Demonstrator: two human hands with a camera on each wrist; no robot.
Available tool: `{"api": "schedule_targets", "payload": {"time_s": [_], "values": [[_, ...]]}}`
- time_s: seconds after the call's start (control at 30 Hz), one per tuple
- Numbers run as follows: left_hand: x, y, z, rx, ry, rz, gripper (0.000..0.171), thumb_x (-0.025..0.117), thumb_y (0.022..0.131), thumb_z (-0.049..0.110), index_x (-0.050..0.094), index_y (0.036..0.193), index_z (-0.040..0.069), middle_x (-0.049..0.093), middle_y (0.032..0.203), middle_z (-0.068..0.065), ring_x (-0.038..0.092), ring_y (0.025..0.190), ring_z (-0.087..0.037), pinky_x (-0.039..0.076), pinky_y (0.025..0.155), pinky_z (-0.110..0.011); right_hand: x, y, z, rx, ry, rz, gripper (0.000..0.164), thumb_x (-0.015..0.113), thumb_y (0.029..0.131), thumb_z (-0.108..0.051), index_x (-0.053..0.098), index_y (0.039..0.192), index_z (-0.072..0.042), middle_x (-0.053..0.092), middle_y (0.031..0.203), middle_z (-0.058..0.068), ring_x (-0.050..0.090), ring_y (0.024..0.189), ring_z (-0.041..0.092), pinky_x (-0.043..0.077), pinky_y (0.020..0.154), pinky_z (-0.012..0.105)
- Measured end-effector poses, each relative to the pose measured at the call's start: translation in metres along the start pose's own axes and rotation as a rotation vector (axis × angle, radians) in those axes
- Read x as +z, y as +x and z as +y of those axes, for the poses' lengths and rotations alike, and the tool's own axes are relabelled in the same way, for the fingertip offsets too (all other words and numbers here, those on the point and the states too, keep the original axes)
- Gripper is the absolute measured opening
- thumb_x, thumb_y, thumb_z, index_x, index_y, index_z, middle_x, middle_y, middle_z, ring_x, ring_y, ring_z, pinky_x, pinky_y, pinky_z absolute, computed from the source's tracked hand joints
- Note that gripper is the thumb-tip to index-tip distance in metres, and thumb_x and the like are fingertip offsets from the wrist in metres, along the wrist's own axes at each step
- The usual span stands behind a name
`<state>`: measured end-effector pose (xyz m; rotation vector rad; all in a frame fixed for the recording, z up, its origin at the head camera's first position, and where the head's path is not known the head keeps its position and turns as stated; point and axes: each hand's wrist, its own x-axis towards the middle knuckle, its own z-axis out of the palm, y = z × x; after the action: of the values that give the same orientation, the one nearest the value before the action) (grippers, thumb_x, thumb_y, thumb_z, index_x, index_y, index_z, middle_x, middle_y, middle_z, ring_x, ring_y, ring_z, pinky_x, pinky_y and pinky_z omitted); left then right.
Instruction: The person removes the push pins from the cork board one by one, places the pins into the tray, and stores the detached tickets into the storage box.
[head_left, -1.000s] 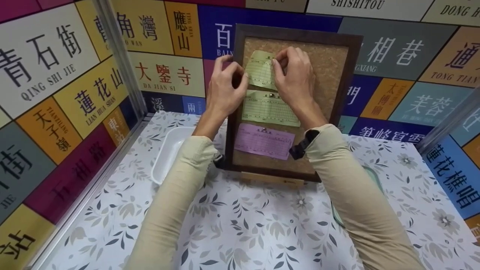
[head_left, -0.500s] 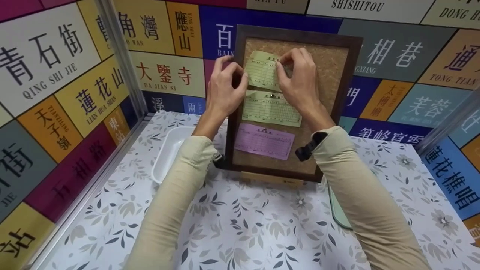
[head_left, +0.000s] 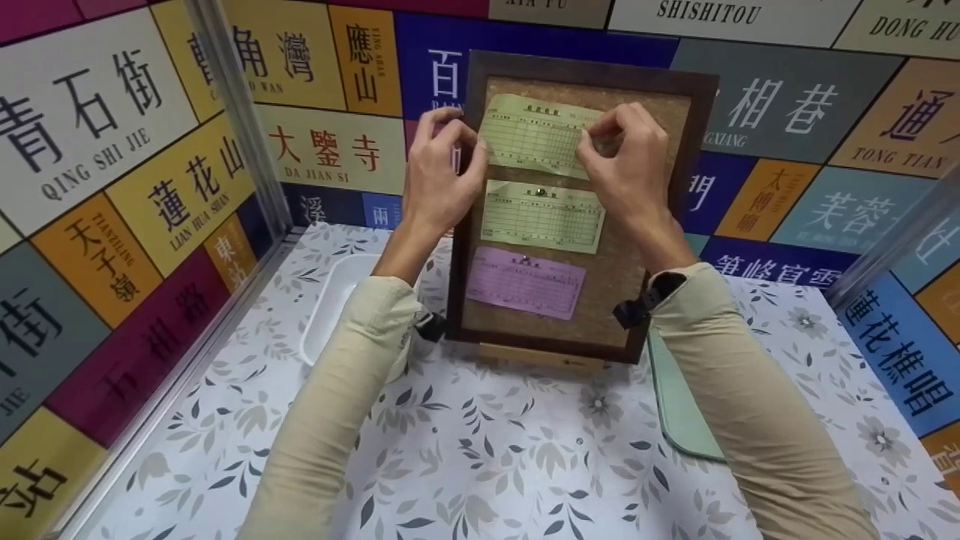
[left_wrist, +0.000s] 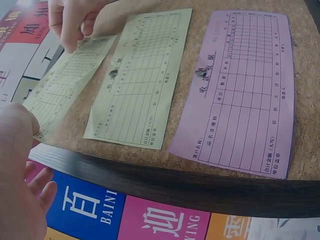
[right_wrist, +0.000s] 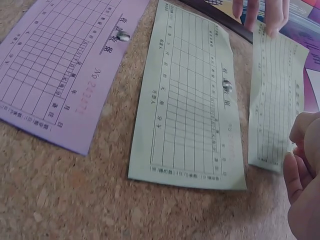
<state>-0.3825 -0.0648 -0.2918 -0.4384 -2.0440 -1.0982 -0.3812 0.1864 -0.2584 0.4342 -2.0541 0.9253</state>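
Note:
A light green receipt slip (head_left: 536, 139) lies across the upper part of a framed cork board (head_left: 600, 300), held between both hands. My left hand (head_left: 444, 169) holds its left end at the frame, with the thumb on the paper's corner in the left wrist view. Thumb and index finger of my right hand (head_left: 630, 161) pinch its right side. Below it a second green receipt (right_wrist: 190, 115) is fixed by a silver pushpin (right_wrist: 227, 86). Lower still, a purple receipt (left_wrist: 240, 95) is pinned with another pushpin (left_wrist: 201, 73).
The board leans upright on a small wooden stand (head_left: 540, 357) on a floral tablecloth (head_left: 487, 465). A white plastic tray (head_left: 322, 315) sits left, partly behind the left arm. A pale green flat tray or mat (head_left: 686, 420) lies partly under the right forearm. Colourful sign-covered walls (head_left: 337, 146) stand behind.
My right hand has moved right and slightly down along the top green receipt, whose width now shows more fully. My left hand keeps nearly the same place at its left end.

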Motion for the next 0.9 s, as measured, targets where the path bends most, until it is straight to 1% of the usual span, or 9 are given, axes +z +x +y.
{"api": "schedule_targets", "payload": {"time_s": [0.2,0.33,0.43,0.5,0.63,0.7,0.77,0.83,0.9], "values": [[-0.009,-0.004,-0.001,-0.009,-0.034,0.019,0.014,0.071,0.101,0.020,0.074,0.098,0.006,0.062,0.145,-0.012,0.062,0.135,-0.022,0.046,0.114,-0.019,-0.011,-0.006,0.006,0.016,0.035,0.019,0.013,0.075,0.096,-0.014,0.074,0.094,-0.002,0.067,0.095,0.002,0.064,0.086,0.011,0.053,0.076,0.020],[-0.015,-0.009,-0.003,-0.024,-0.050,0.034,0.013,0.073,0.100,0.020,0.075,0.098,0.008,0.064,0.142,-0.010,0.063,0.132,-0.021,0.050,0.108,-0.020,-0.019,-0.012,0.011,0.011,0.061,0.042,0.013,0.077,0.094,-0.012,0.073,0.091,0.000,0.066,0.092,-0.001,0.066,0.085,0.011,0.055,0.075,0.019],[-0.020,-0.012,-0.004,-0.024,-0.068,0.058,0.013,0.073,0.100,0.020,0.075,0.098,0.007,0.068,0.133,-0.009,0.066,0.119,-0.017,0.054,0.098,-0.024,-0.025,-0.016,0.016,0.019,0.080,0.055,0.013,0.078,0.093,-0.010,0.073,0.090,0.001,0.068,0.094,0.000,0.068,0.084,0.010,0.056,0.075,0.018],[-0.023,-0.015,-0.004,-0.027,-0.087,0.067,0.014,0.072,0.101,0.021,0.076,0.100,0.008,0.071,0.122,-0.007,0.067,0.108,-0.017,0.054,0.091,-0.028,-0.028,-0.020,0.019,0.030,0.087,0.062,0.013,0.078,0.093,-0.009,0.073,0.090,0.002,0.070,0.096,0.001,0.069,0.085,0.010,0.057,0.075,0.018],[-0.027,-0.022,-0.003,-0.036,-0.122,0.061,0.014,0.071,0.103,0.021,0.076,0.103,0.008,0.075,0.104,-0.005,0.067,0.092,-0.018,0.055,0.081,-0.033,-0.037,-0.027,0.023,0.059,0.074,0.077,0.013,0.079,0.094,-0.010,0.074,0.092,0.002,0.070,0.100,0.001,0.070,0.086,0.009,0.057,0.077,0.018],[-0.029,-0.025,-0.002,-0.044,-0.141,0.055,0.013,0.071,0.103,0.021,0.075,0.104,0.009,0.077,0.100,-0.004,0.068,0.089,-0.015,0.056,0.081,-0.036,-0.043,-0.032,0.021,0.069,0.068,0.086,0.014,0.078,0.095,-0.010,0.074,0.094,0.004,0.070,0.100,0.004,0.069,0.086,0.012,0.056,0.076,0.018],[-0.031,-0.029,-0.001,-0.051,-0.161,0.054,0.012,0.070,0.103,0.021,0.075,0.105,0.010,0.079,0.099,-0.003,0.069,0.087,-0.011,0.058,0.082,-0.036,-0.050,-0.038,0.015,0.084,0.076,0.100,0.015,0.078,0.095,-0.009,0.074,0.096,0.006,0.069,0.100,0.005,0.068,0.085,0.016,0.055,0.075,0.018],[-0.033,-0.033,0.000,-0.059,-0.183,0.059,0.011,0.071,0.103,0.020,0.075,0.105,0.010,0.080,0.098,-0.002,0.070,0.086,-0.007,0.060,0.082,-0.033,-0.057,-0.044,0.009,0.099,0.091,0.114,0.016,0.078,0.095,-0.008,0.074,0.096,0.007,0.069,0.099,0.005,0.066,0.084,0.017,0.054,0.074,0.016],[-0.035,-0.038,0.000,-0.063,-0.216,0.065,0.011,0.071,0.103,0.020,0.075,0.105,0.010,0.080,0.095,-0.002,0.071,0.084,-0.008,0.061,0.080,-0.030,-0.064,-0.049,0.005,0.107,0.107,0.129,0.016,0.078,0.095,-0.007,0.074,0.097,0.009,0.069,0.099,0.007,0.067,0.084,0.018,0.054,0.074,0.015]]}}
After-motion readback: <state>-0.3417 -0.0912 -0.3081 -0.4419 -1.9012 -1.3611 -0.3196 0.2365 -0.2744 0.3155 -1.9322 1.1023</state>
